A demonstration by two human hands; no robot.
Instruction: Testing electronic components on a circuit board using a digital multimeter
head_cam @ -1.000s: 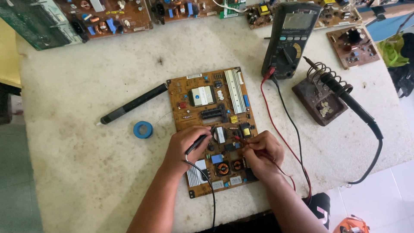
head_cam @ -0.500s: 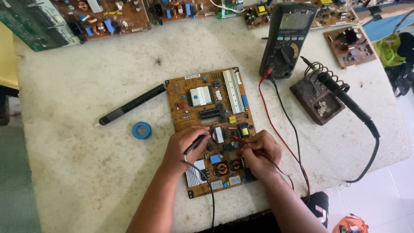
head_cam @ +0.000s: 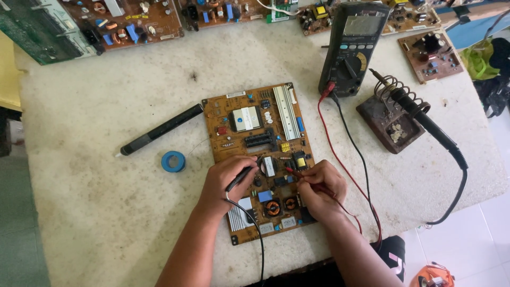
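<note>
Barely shifted since a second ago: left hand [head_cam: 226,180] kept its grip closed on the black probe [head_cam: 241,177], right hand [head_cam: 319,188] on the red probe [head_cam: 297,174]. Held both tips on the circuit board [head_cam: 255,127], mid-counter [head_cam: 106,212], before the multimeter [head_cam: 353,48].

Pale, stained desk [head_cam: 106,212] underneath. Soldering iron [head_cam: 425,119], black handle, resting in coil stand on rusty brown base [head_cam: 385,125] at right; cord looping down toward desk edge. Black pen-shaped tool [head_cam: 159,130] lying aslant at left, tip toward lower left. Blue roll of tape [head_cam: 173,161] just below it, flat on desk. Row of spare circuit boards along far edge: green one [head_cam: 37,32] at top left, brown ones [head_cam: 127,21] beside it, small brown one [head_cam: 427,56] at top right. Green cloth or bag [head_cam: 478,61] past right edge. Orange object [head_cam: 435,276] on tiled floor, lower right.
</note>
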